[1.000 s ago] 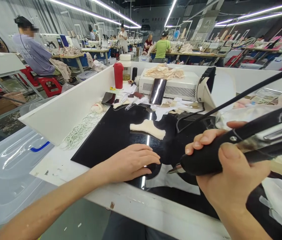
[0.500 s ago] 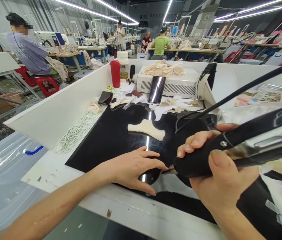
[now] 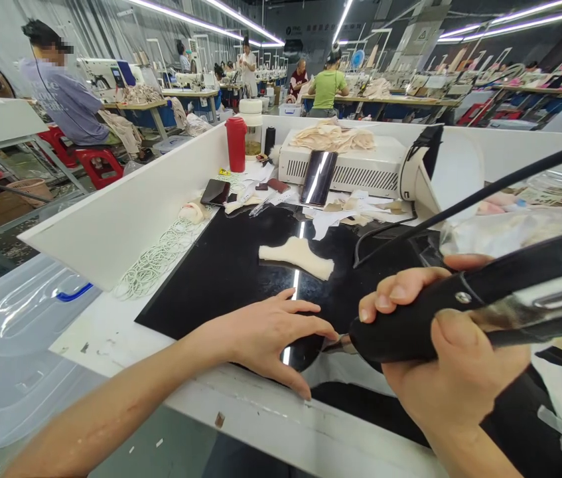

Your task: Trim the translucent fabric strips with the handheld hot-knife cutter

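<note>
My right hand (image 3: 440, 365) is wrapped round a black-handled tool (image 3: 395, 338) with a bright metal strip along its side and a narrow metal tip. The tip points left and meets the tip of my left index finger, or nearly so; exact contact is unclear. My left hand (image 3: 265, 335) lies low over the glossy black mat (image 3: 186, 285), fingers spread, holding nothing visible. Beneath the tool's tip is a greyish, see-through sheet (image 3: 350, 372), partly hidden by my right hand. Beyond my fingers, a cream curved fabric piece (image 3: 298, 256) rests on the mat.
A black cable (image 3: 460, 212) crosses above the mat's right side. Behind stand a white machine (image 3: 345, 166), a phone (image 3: 318, 178) and a red cup (image 3: 235, 144). Pale cord (image 3: 154, 262) lies coiled at left. A white panel (image 3: 131, 219) edges the table. Other people sit farther off.
The whole view has shifted slightly, so the table things sit a little farther right. Both hands keep nearly the same pose, with the tool still in my right hand.
</note>
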Tool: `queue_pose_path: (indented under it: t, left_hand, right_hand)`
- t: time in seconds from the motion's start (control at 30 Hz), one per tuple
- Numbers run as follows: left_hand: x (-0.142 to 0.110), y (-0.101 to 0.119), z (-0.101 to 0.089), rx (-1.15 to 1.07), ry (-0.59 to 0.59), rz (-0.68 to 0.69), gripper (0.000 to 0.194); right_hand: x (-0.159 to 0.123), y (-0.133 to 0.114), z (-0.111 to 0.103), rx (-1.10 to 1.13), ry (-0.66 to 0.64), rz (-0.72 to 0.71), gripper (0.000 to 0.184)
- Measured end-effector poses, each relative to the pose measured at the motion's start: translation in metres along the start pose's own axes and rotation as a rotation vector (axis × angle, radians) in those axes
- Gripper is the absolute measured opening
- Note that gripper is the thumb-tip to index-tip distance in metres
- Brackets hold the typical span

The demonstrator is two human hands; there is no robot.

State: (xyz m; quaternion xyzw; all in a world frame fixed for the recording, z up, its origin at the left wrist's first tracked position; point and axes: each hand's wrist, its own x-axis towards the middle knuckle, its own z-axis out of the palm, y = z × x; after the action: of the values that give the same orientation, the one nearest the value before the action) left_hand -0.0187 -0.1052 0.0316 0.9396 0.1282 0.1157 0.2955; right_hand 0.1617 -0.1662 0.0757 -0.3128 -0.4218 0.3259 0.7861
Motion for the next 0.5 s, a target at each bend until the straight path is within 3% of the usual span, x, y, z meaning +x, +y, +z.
queue_pose_path:
  t: [0.5]
  left_hand:
    - [0.001, -0.001, 0.002, 0.05, -0.027, -0.012, 0.076]
  right_hand:
    - [-0.014, -0.004, 0.006, 0.035, -0.094, 0.008, 0.041]
